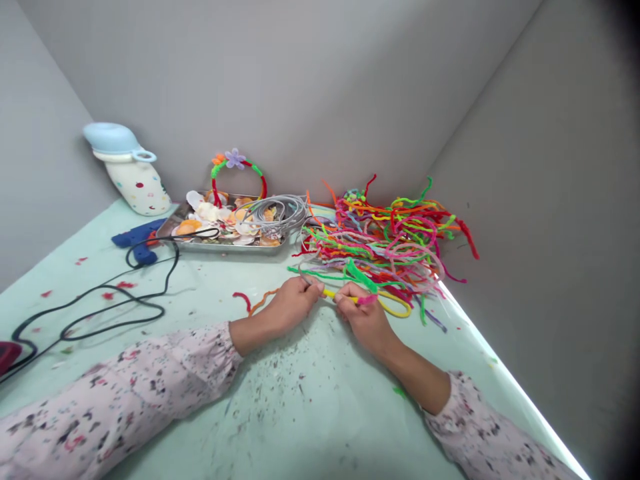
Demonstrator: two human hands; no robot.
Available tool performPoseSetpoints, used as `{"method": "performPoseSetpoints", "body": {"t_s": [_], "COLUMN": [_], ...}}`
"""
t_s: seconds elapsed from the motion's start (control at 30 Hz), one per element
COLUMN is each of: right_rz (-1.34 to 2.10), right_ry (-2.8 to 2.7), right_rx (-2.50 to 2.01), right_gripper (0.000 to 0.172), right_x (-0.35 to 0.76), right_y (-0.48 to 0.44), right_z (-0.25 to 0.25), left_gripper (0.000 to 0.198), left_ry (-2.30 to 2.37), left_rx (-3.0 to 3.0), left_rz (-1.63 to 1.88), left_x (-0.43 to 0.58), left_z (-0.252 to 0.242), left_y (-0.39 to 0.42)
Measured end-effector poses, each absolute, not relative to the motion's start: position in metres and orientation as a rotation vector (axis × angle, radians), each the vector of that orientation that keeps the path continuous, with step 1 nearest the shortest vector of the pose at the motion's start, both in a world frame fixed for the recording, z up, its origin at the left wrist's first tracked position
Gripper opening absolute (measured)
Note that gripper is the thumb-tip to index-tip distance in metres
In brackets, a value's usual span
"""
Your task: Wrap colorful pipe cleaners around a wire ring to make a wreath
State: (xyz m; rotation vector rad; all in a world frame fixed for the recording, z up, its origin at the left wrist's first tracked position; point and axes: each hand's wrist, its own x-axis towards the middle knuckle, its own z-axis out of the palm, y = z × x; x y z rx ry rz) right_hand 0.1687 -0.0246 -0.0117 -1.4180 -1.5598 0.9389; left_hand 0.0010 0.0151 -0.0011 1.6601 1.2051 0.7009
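Note:
Both hands are over the table in front of me, a short gap apart. A yellow pipe cleaner [403, 313] runs between them and loops out to the right behind my right hand. My left hand [291, 305] is closed on its left end, where a thin greyish strand sticks up past the fingers. My right hand [367, 320] pinches the yellow length further right. A bright pink fuzzy piece [368, 299] shows at the right fingers, and a thick green fuzzy piece [361, 276] lies just beyond them. Whether these two join the yellow one, I cannot tell.
A heap of coloured pipe cleaners [385, 240] lies behind my hands. Left of it, a metal tray [233, 249] holds shells, a coil of grey wire [283, 215] and a decorated hoop [263, 179]. A blue glue gun [140, 237], black cable [150, 301] and bottle [137, 180] stand further left.

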Motion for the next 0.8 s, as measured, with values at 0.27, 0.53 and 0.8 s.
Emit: {"method": "performPoseSetpoints", "body": {"t_s": [0.27,0.53,0.8], "right_rz": [0.88,1.05,1.075], "right_ry": [-1.601,-1.4,-1.362], "right_rx": [-1.413,-1.29,-1.266], "right_gripper": [0.018,0.025,0.029], "right_x": [0.1677,0.1679,0.1692], "right_y": [-0.0225,-0.0214,-0.0213], "right_z": [-0.0132,-0.0129,-0.0154], "left_gripper": [0.035,0.034,0.031], "left_ry": [1.276,1.246,1.217], "left_rx": [1.652,1.629,1.62], "left_rz": [0.712,0.751,0.757], "left_x": [0.002,0.0022,-0.0007], "left_z": [-0.0035,0.0015,0.0012], "left_y": [0.0195,0.0171,0.0223]}}
